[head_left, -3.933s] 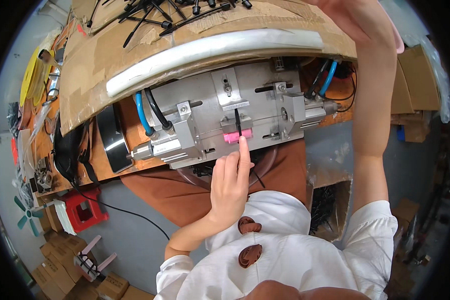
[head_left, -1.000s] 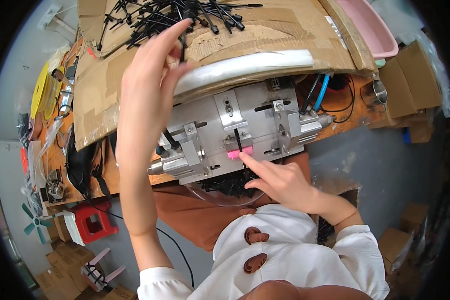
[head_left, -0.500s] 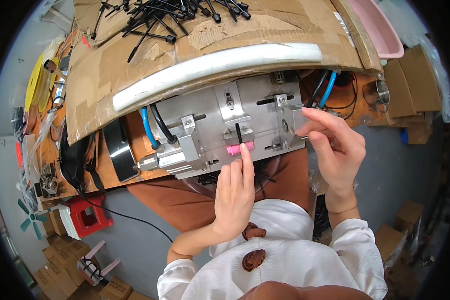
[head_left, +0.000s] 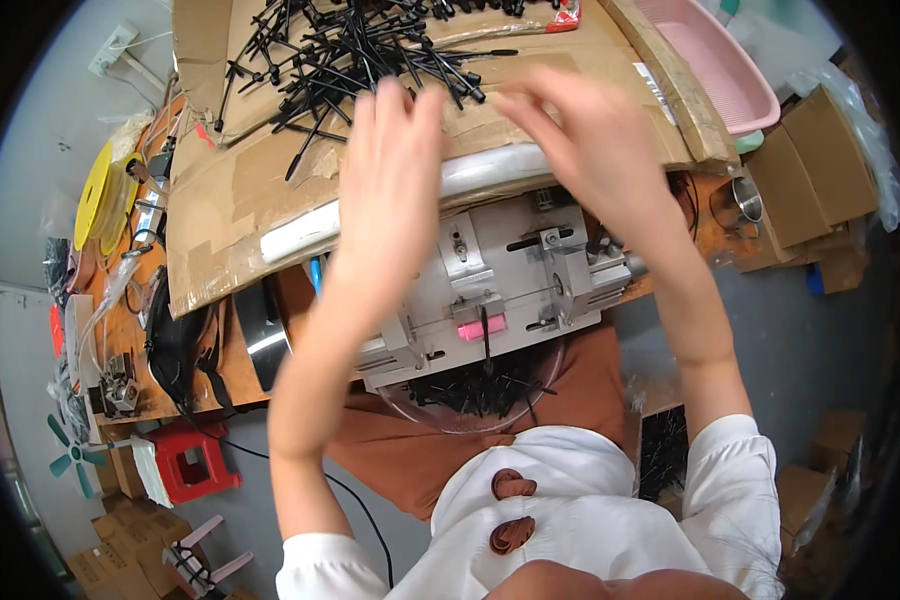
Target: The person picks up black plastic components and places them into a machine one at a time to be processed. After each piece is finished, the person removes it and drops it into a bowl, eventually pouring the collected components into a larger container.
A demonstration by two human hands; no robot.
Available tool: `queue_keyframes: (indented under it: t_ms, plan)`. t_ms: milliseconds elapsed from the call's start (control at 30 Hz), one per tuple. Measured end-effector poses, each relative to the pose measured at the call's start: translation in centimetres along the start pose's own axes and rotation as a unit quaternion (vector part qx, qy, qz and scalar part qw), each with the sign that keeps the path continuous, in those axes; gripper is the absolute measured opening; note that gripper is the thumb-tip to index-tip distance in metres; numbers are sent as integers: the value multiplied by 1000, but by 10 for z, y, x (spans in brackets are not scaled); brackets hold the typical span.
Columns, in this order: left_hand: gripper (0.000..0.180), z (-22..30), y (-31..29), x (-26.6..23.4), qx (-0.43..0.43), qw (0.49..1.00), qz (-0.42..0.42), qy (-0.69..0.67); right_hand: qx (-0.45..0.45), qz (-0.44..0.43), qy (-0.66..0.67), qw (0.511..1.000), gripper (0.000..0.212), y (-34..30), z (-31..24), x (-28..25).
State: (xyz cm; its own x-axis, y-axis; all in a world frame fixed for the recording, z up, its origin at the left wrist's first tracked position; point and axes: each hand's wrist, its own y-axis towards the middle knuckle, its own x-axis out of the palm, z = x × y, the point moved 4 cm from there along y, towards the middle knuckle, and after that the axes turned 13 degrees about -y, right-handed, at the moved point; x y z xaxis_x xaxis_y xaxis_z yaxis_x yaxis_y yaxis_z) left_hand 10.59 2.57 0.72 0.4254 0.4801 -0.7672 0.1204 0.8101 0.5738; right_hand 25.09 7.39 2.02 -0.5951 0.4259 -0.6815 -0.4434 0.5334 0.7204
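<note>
My left hand (head_left: pixel 392 175) reaches over the near edge of the cardboard, its fingers stretched and apart at a heap of thin black knob-ended rods (head_left: pixel 355 65). To its right, my right hand (head_left: pixel 595 130) is above the cardboard by the heap's right side; motion smears its fingers, and I cannot make out anything in them. Below the hands sits a metal fixture (head_left: pixel 430 285) with clamp blocks. A pink block (head_left: pixel 483 328) is at its middle front, and one black rod (head_left: pixel 486 345) lies across it, past the plate's front edge. My left forearm hides the fixture's left side.
A clear bowl (head_left: pixel 420 418) of black rods rests at my lap under the fixture. White padding (head_left: pixel 300 232) lines the edge of the cardboard sheet (head_left: pixel 230 200). A pink basket (head_left: pixel 715 70), a metal cup (head_left: pixel 740 202) and a dark phone-like slab (head_left: pixel 262 335) lie around.
Both hands have moved away from the fixture, up and over the cardboard; my left fingertip has left the pink block. The view has shifted, showing more of the heap and the bowl.
</note>
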Motion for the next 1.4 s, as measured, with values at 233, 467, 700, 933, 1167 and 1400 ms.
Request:
queue_keyframes:
  t_ms: [233, 467, 700, 933, 1167, 1400]
  plan:
    - [14, -63, 23, 4, 29, 988, -94, -121, -24, -212, -123, 969, 22, 105, 36, 116]
    - [10, -70, -5, -49, -131, 887, -131, -423, -75, -243, 141, 957, 22, 96, 30, 61]
    - [15, -82, -8, -63, -173, 841, -38, -511, 100, -223, 266, 932, 22, 43, 46, 50]
    - [32, -42, -34, -71, -42, 971, 104, -211, -27, -160, 26, 986, 15, -2, 30, 27]
    - [80, 62, -165, -6, -67, 982, -25, -174, -77, -101, -208, 970, 15, 0, 60, 3]
    - [64, 83, -185, 47, -132, 984, -96, -66, 143, -148, 134, 969, 21, 16, 54, -24]
